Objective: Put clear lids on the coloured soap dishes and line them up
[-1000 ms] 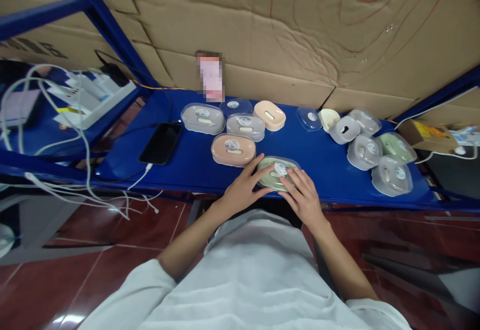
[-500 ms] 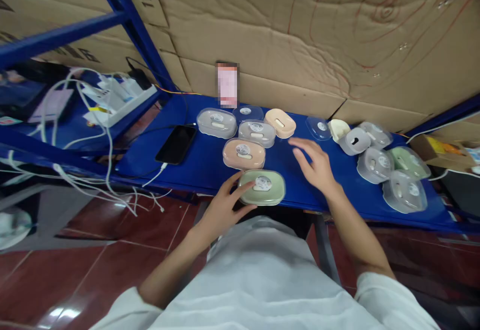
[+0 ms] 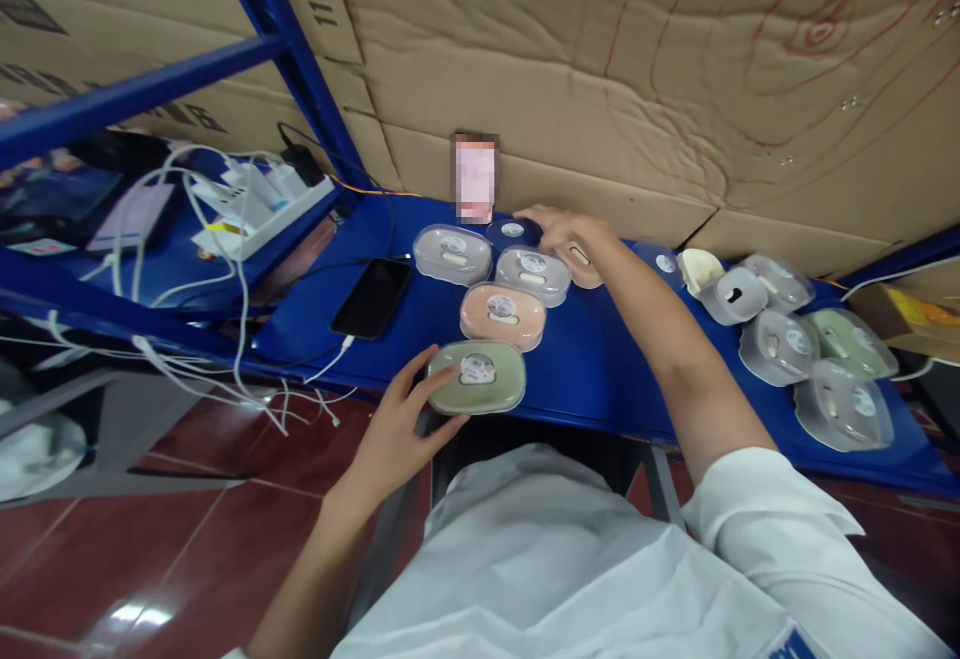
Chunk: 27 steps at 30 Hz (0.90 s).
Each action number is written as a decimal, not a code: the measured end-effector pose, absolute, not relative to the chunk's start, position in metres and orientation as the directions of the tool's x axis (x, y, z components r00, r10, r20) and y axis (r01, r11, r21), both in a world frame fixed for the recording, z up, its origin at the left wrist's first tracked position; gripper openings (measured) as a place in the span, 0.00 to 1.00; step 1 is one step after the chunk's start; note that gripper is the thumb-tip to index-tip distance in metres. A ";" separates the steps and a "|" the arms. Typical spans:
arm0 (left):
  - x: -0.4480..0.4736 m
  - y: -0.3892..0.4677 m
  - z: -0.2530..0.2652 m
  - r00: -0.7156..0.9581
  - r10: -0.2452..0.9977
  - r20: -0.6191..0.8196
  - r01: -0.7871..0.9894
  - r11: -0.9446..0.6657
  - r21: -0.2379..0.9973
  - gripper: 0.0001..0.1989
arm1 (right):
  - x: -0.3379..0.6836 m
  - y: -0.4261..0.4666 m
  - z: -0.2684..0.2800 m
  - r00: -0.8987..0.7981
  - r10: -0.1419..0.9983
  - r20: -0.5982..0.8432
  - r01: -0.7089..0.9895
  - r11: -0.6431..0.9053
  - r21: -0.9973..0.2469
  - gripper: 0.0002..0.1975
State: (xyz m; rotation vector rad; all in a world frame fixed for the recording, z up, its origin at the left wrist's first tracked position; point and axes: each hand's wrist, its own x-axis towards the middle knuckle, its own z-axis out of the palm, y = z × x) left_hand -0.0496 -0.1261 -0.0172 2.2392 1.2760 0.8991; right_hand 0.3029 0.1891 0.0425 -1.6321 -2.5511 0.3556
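Note:
My left hand (image 3: 409, 419) grips the left end of a pale green oval box (image 3: 487, 394) with a clear, stickered lid, at the table's front edge. Thumb and fingers are spread around its side. At the back, my right hand (image 3: 559, 226) stretches its fingers to the right edge of a loose clear lid (image 3: 513, 232); whether they touch it I cannot tell. Under that wrist sits a peach box (image 3: 583, 264), partly hidden. Between the hands are a lidded peach box (image 3: 502, 317) and a lidded grey box (image 3: 532, 275). Another lidded grey box (image 3: 452, 255) stands left of them.
On the right are several grey boxes (image 3: 776, 344), a lidded green box (image 3: 851, 342), a cream part (image 3: 701, 271) and another clear lid (image 3: 660, 264). A dark phone (image 3: 371, 297) with a cable lies left. A blurred upright screen (image 3: 475, 177) leans on the cardboard (image 3: 570, 129).
My right hand has moved away to the back, over the peach box toward the loose clear lid. My left hand has shifted the green box left. The camera view has turned slightly.

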 end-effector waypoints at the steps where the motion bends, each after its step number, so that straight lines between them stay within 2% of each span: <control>1: -0.050 -0.125 -0.018 0.373 0.865 0.336 0.601 -0.501 0.623 0.27 | 0.305 0.189 0.041 -0.402 0.912 -0.078 0.897 0.375 -0.233 0.48; 3: -0.050 -0.124 -0.019 0.372 0.861 0.347 0.601 -0.508 0.617 0.27 | 0.311 0.187 0.040 -0.369 0.915 -0.166 0.916 0.326 -0.235 0.49; 4: -0.050 -0.124 -0.020 0.371 0.860 0.352 0.603 -0.511 0.612 0.27 | 0.314 0.185 0.041 -0.370 0.916 -0.157 0.910 0.324 -0.258 0.47; 7: -0.052 -0.122 -0.024 0.361 0.862 0.356 0.620 -0.507 0.599 0.28 | 0.328 0.169 0.046 -0.392 0.920 0.025 0.861 0.377 -0.342 0.37; 10: -0.056 -0.119 -0.028 0.345 0.865 0.365 0.627 -0.502 0.596 0.29 | 0.348 0.134 0.050 -0.316 0.910 0.267 0.860 0.394 -0.324 0.31; 12: -0.057 -0.115 -0.031 0.336 0.853 0.399 0.628 -0.519 0.580 0.29 | 0.362 0.101 0.050 -0.178 0.924 0.340 0.923 0.277 -0.268 0.30; 15: -0.054 -0.109 -0.036 0.309 0.807 0.503 0.645 -0.566 0.513 0.30 | 0.379 0.051 0.043 0.011 0.933 0.359 0.983 0.056 -0.176 0.29; 17: -0.048 -0.106 -0.039 0.279 0.760 0.587 0.670 -0.592 0.448 0.31 | 0.384 0.027 0.034 -0.026 0.934 0.357 0.992 0.068 -0.106 0.29; 21: -0.038 -0.102 -0.043 0.266 0.675 0.688 0.710 -0.620 0.334 0.27 | 0.386 0.007 0.014 -0.214 0.945 0.247 0.975 0.224 -0.014 0.30; 23: -0.036 -0.100 -0.044 0.277 0.681 0.678 0.713 -0.618 0.330 0.24 | 0.387 0.008 0.008 -0.205 0.950 0.234 0.977 0.213 -0.010 0.29; 27: -0.033 -0.095 -0.045 0.232 0.712 0.662 0.733 -0.576 0.362 0.22 | 0.393 0.001 0.007 -0.230 0.932 0.279 0.970 0.241 -0.005 0.21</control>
